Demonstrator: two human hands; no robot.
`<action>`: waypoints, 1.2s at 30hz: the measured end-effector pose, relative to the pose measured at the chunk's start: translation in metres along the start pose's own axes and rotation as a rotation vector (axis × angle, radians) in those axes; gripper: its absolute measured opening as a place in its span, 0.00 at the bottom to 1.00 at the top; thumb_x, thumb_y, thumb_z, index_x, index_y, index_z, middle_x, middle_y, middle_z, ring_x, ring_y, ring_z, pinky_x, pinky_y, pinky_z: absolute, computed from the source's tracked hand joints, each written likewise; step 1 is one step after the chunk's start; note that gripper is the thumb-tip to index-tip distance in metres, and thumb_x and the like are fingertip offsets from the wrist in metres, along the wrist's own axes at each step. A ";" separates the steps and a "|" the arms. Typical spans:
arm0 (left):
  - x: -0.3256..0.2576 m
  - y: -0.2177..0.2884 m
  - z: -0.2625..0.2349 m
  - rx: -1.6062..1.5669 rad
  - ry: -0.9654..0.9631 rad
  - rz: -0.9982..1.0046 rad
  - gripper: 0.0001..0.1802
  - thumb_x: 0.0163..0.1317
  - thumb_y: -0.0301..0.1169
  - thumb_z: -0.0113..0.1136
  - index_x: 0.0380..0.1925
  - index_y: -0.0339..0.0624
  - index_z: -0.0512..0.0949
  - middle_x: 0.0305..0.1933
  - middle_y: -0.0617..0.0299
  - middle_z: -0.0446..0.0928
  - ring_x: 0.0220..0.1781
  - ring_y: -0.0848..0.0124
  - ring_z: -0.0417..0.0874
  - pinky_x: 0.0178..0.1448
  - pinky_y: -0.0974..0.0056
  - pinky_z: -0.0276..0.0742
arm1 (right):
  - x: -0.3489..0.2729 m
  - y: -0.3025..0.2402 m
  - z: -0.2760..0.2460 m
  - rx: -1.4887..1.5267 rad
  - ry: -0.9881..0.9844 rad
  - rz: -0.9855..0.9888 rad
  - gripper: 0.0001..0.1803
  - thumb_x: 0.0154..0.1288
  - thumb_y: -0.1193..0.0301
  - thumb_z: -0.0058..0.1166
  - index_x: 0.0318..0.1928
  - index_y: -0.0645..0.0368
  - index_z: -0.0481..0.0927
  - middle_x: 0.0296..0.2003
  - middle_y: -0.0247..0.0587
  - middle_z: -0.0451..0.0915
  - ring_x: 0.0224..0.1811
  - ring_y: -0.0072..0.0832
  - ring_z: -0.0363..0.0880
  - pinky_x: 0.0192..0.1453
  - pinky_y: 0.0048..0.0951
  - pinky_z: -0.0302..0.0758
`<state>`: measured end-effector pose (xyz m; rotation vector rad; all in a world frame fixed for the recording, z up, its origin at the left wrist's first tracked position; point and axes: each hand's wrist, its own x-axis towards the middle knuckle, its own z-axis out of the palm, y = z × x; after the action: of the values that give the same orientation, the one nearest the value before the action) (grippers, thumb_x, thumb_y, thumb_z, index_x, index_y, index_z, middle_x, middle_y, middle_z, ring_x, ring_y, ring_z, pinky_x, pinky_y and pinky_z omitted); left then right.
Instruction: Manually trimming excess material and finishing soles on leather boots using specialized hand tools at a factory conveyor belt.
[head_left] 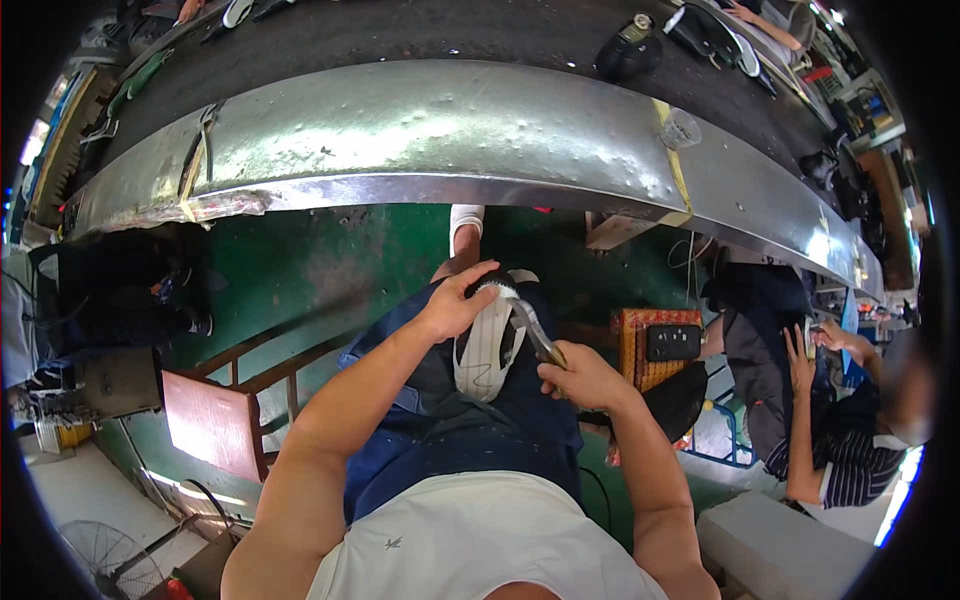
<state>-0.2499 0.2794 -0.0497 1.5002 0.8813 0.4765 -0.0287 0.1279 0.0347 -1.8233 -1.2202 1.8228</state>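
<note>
A shoe (486,358) with a pale, whitish bottom and dark sides lies bottom-up on my lap, its far end pointing away from me. My left hand (456,306) grips that dark far end, with fingers wrapped over it. In my right hand (588,377) is a curved metal hand tool (535,327) that looks like pincers. The tool's head meets the shoe near its far right edge, close to my left fingers. Whether its jaws are closed on the material is too small to tell.
A metal-edged workbench (420,130) with a dark top curves across ahead. On it are a black rounded object (630,50) and a clear cup (681,129). At right, a woven seat (655,345) holds a black case (674,343); a co-worker (840,430) sits beyond. A wooden chair (215,415) stands left.
</note>
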 end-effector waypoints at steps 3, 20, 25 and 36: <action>-0.003 0.003 0.000 0.037 -0.008 0.038 0.28 0.74 0.36 0.60 0.71 0.43 0.70 0.72 0.50 0.72 0.71 0.63 0.74 0.73 0.63 0.68 | 0.002 -0.021 0.021 0.024 0.415 -0.364 0.14 0.78 0.64 0.48 0.42 0.64 0.74 0.30 0.47 0.83 0.32 0.34 0.84 0.41 0.36 0.79; -0.031 -0.001 0.016 -0.085 0.043 -0.137 0.39 0.64 0.44 0.70 0.67 0.28 0.71 0.54 0.41 0.84 0.54 0.58 0.87 0.60 0.60 0.80 | 0.057 0.038 0.056 0.496 0.504 -0.188 0.20 0.66 0.62 0.68 0.43 0.65 0.75 0.31 0.36 0.79 0.24 0.23 0.78 0.28 0.27 0.78; -0.050 0.007 0.027 0.252 0.036 -0.249 0.40 0.60 0.53 0.72 0.59 0.27 0.77 0.51 0.41 0.85 0.52 0.54 0.88 0.56 0.58 0.81 | 0.036 0.053 0.063 0.409 0.402 -0.111 0.13 0.61 0.73 0.62 0.45 0.66 0.81 0.33 0.39 0.83 0.26 0.26 0.81 0.29 0.29 0.80; -0.084 -0.033 0.035 -0.310 -0.337 -0.265 0.55 0.57 0.24 0.60 0.82 0.40 0.42 0.77 0.49 0.63 0.74 0.67 0.68 0.74 0.67 0.64 | -0.022 0.088 0.037 0.576 0.266 0.060 0.16 0.69 0.67 0.60 0.52 0.62 0.79 0.41 0.41 0.84 0.39 0.25 0.83 0.39 0.29 0.78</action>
<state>-0.2841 0.1915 -0.0695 1.1181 0.6900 0.1488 -0.0280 0.0461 -0.0196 -1.6941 -0.4796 1.6611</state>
